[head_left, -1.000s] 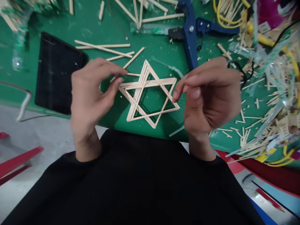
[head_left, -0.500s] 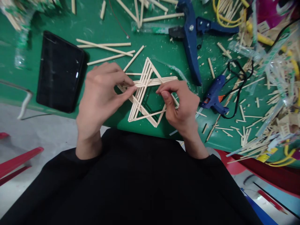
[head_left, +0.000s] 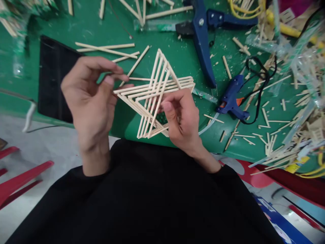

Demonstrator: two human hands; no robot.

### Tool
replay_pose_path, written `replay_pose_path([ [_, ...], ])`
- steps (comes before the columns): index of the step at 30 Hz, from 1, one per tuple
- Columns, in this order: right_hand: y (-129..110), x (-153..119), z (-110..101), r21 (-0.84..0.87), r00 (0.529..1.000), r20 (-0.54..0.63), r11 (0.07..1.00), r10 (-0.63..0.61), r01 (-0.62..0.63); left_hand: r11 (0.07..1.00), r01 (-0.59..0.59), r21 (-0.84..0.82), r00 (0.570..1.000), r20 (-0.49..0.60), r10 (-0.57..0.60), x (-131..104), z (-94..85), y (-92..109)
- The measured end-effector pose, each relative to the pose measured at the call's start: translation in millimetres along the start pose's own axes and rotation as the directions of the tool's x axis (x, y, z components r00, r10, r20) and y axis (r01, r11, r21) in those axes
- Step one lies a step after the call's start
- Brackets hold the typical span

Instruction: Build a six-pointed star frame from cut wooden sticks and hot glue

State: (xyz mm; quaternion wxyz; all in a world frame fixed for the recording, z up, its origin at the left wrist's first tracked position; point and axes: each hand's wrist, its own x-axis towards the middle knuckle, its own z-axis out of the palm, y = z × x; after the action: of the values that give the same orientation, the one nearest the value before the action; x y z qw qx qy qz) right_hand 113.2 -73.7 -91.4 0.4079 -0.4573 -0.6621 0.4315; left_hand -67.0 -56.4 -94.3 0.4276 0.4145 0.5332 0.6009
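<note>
A six-pointed star frame (head_left: 153, 88) of thin wooden sticks, stacked in several layers, is tilted up above the green table. My right hand (head_left: 184, 118) is closed on its right side, thumb in front and some fingers behind the sticks. At the star's left tip is my left hand (head_left: 92, 96), its thumb and fingers curved but apart. Its rear fingers lie behind that tip; whether they touch it I cannot tell. Loose sticks (head_left: 106, 50) lie just beyond my left hand, which partly covers a black flat device (head_left: 52, 78).
A blue glue gun (head_left: 231, 96) with a black cord lies to the right on the green table (head_left: 162, 37). Beyond the star rests a blue-handled cutter (head_left: 201, 44). Cut sticks, plastic wrappers and scraps (head_left: 302, 118) crowd the right side. A red stool (head_left: 27, 181) stands lower left.
The star has been lifted and tilted off the table. My left hand has moved left and up, its pinch opened. My right hand has shifted left and now grips the frame.
</note>
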Motion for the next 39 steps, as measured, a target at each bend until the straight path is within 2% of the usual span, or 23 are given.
replay_pose_path([
  [4,-1.1,-1.3,-0.6,0.05,1.0,0.017,0.998,0.024,-0.025,0.951,0.109,0.29,0.977,0.146,-0.156,-0.6,-7.6,-7.2],
  [6,-1.0,-1.9,-0.9,0.044,0.999,0.028,0.998,0.036,-0.037,0.933,0.161,0.321,0.96,0.167,-0.223,0.2,-8.5,-9.6],
  [12,-0.6,-2.9,-2.9,0.055,0.997,0.054,0.997,0.052,-0.055,0.952,0.11,0.284,0.978,0.142,-0.156,3.5,-1.4,-19.1],
  [16,-1.1,-2.2,-3.5,0.048,0.995,0.068,0.996,0.072,-0.075,0.965,0.044,0.258,0.978,0.185,-0.095,1.3,1.5,-16.6],
  [19,-2.4,-0.5,-2.6,0.079,0.997,0.051,0.995,0.057,-0.061,0.968,0.027,0.251,0.974,0.212,-0.082,1.9,-4.2,-15.1],
  [23,-4.5,2.7,0.1,0.03,0.996,0.051,0.997,0.07,-0.072,0.964,-0.021,0.264,0.989,0.148,-0.019,5.4,-19.6,-18.3],
  [26,-5.6,4.7,2.8,0.003,0.994,0.064,0.996,0.087,-0.087,0.969,-0.047,0.241,0.989,0.149,0.011,6.7,-25.7,-22.5],
  [28,-6.2,5.7,4.3,-0.024,0.994,0.058,0.996,0.088,-0.087,0.978,-0.032,0.206,0.991,0.131,0.005,6.5,-25.2,-26.6],
  [33,-6.4,7.3,5.8,-0.111,0.997,0.028,0.991,0.078,-0.075,0.992,0.021,0.124,1.0,0.01,-0.022,5.0,-22.0,-38.5],
  [39,3.2,4.4,10.8,-0.305,1.0,-0.013,0.952,-0.012,0.007,0.977,0.001,0.212,0.999,-0.041,0.007,3.6,-21.4,-32.8],
])
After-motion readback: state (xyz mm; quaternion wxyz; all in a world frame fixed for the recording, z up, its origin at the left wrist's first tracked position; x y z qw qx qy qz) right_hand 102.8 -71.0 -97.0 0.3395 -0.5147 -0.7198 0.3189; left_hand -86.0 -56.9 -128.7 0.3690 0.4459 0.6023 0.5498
